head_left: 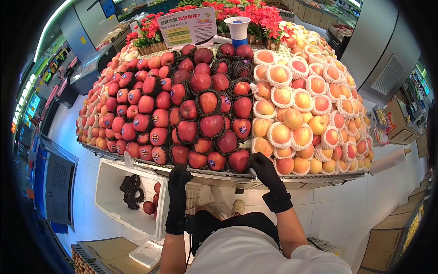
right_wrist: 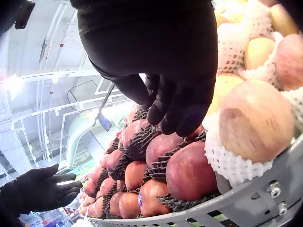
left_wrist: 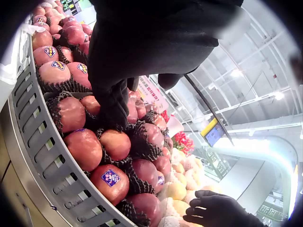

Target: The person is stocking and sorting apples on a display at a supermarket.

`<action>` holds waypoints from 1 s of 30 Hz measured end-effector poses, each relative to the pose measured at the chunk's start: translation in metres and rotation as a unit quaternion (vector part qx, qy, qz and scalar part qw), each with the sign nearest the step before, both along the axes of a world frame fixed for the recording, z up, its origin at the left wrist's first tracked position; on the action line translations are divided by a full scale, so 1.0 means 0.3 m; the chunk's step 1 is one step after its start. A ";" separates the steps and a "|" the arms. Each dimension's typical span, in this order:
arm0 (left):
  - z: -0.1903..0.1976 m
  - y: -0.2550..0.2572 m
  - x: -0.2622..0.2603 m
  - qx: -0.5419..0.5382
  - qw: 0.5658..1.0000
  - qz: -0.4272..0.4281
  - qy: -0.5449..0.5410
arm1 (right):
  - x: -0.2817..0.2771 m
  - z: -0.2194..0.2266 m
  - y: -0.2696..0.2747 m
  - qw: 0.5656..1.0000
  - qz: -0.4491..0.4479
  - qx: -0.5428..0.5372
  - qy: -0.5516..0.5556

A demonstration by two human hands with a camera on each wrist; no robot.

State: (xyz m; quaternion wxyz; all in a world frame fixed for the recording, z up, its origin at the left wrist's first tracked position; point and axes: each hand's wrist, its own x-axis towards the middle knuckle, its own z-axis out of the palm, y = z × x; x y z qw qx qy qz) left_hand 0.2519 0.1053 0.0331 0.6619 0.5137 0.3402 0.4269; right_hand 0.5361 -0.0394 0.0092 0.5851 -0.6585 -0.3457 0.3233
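Both hands wear black gloves at the front edge of a fruit display. The left hand (head_left: 179, 177) is by the dark red apples (head_left: 180, 154) in black net sleeves; in the left wrist view its fingers hang down over the apples, with no fruit seen in them. The right hand (head_left: 264, 170) is where the dark red apples meet the pale apples (head_left: 285, 166) in white foam nets. From the right wrist view, its fingers (right_wrist: 182, 116) bend loosely above a dark red apple (right_wrist: 191, 171), holding nothing visible.
A white foam box (head_left: 107, 201) with black nets (head_left: 132, 192) and a few red apples (head_left: 148, 208) stands below the display at left. A grey slatted rail (left_wrist: 57, 165) runs along the front. A sign (head_left: 188, 27), red flowers (head_left: 260, 20) and a white-and-blue megaphone (head_left: 238, 31) top the display.
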 end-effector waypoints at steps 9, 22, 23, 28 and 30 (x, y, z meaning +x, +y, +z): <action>-0.025 -0.013 0.032 -0.032 0.999 0.015 0.015 | 0.022 0.017 -0.068 0.998 -0.003 -0.030 -0.055; -0.031 -0.026 0.087 -0.012 1.000 -0.010 -0.001 | 0.021 -0.011 -0.162 0.997 0.060 -0.041 -0.023; -0.040 -0.026 0.079 -0.011 1.000 -0.013 -0.007 | 0.017 -0.011 -0.161 0.997 0.065 -0.038 -0.021; -0.046 -0.020 0.067 -0.031 0.999 -0.004 -0.005 | 0.005 -0.013 -0.137 0.994 0.077 -0.059 0.046; -0.030 -0.017 0.068 -0.023 1.000 -0.007 0.010 | 0.005 -0.033 -0.120 0.993 0.076 -0.067 0.056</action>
